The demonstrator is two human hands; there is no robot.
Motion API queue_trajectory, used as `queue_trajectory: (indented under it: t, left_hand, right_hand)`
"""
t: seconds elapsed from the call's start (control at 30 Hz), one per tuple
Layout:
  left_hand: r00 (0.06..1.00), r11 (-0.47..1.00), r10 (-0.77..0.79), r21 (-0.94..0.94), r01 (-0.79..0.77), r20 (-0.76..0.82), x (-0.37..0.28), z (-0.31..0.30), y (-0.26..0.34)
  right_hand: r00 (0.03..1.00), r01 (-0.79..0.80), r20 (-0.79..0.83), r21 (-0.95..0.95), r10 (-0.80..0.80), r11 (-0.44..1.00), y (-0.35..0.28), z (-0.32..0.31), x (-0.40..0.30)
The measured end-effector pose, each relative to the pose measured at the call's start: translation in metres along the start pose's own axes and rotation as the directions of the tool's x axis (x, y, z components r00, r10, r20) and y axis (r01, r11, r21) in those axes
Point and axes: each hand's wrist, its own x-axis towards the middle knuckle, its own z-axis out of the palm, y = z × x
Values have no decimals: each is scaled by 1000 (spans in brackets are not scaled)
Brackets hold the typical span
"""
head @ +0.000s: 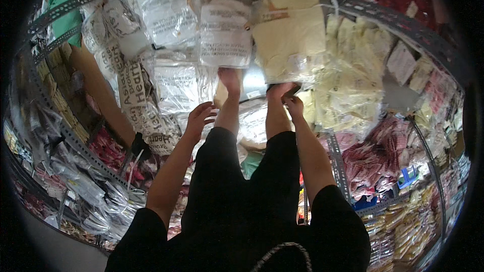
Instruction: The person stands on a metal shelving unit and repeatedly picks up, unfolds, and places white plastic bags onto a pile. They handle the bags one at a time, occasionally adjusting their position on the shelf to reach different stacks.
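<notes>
My left hand (199, 121) is beside my left shin, fingers apart, with nothing visible in it. Near it are clear plastic bags of folded white fabric (176, 83) bearing print. My right hand (294, 107) is at my right ankle, its fingers partly curled; whether they hold anything is unclear. A small dark object (293, 89) shows between that hand and my right foot, too hidden to name. Past my bare feet lie a white printed package (225, 36) and a plastic-wrapped bundle of pale yellow folded fabric (291, 41). My right toes are hidden beneath the yellow bundle's near edge.
Perforated metal shelf rails (401, 26) curve around both sides. More bagged yellow pieces (348, 79) are heaped at right, above red checked bundles (378, 155). Bags with large print (132, 83) and shiny clear packets (102, 196) crowd the left. A grey surface (254, 83) shows between my feet.
</notes>
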Motion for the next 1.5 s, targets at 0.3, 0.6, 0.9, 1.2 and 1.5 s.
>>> queue_trajectory:
  t: [0.3,0.6,0.9,1.2,1.5]
  left_hand:
    - [997,997,-77,17,77,5,32,-23,-32]
    - [998,972,0,237,15,-60,62,-81,-44]
    - [929,845,-180,-432,314,324,137,-16,-2]
    - [964,914,150,342,-220,221,85,13,-42]
    - [935,954,123,219,-204,331,87,-20,-80]
  right_hand:
    - [985,31,-174,62,-20,998,-107,242,168]
    - [983,183,-17,261,-185,948,-157,216,101]
    - [727,-121,656,413,-203,903,-217,3,-37]
    - [807,136,576,36,-131,990,-195,-41,-50]
    - [835,47,527,217,-158,975,-193,-32,-49]
